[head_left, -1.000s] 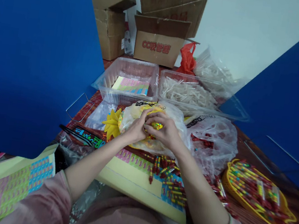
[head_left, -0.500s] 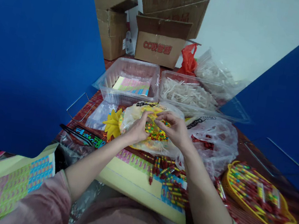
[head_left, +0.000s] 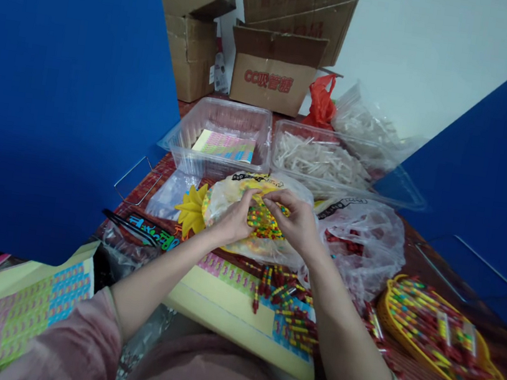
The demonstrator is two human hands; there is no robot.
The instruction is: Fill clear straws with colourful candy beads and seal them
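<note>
Both of my hands are close together over a plastic-lined yellow tray (head_left: 268, 250) of small colourful beads (head_left: 268, 222). My left hand (head_left: 240, 216) is curled, thumb up, at the left side of the beads. My right hand (head_left: 294, 218) has thumb and fingertips pinched close to the left fingertips. Whatever either hand holds is too small to make out. Below them, bead-filled tubes with red ends (head_left: 286, 295) lie on a yellow sticker sheet (head_left: 223, 302). A plastic bag (head_left: 368, 244) with red pieces sits beside my right wrist.
Behind are a clear tub (head_left: 219, 163) holding a sticker sheet and another (head_left: 321, 177) of white sticks. Cardboard boxes (head_left: 268, 85) stand at the back. A yellow basket (head_left: 427, 365) of filled tubes is at right. Blue panels (head_left: 59, 93) flank the table.
The right fingertips have drawn together and moved slightly nearer the left ones. The rest of the table looks the same, apart from a slight shift of the view.
</note>
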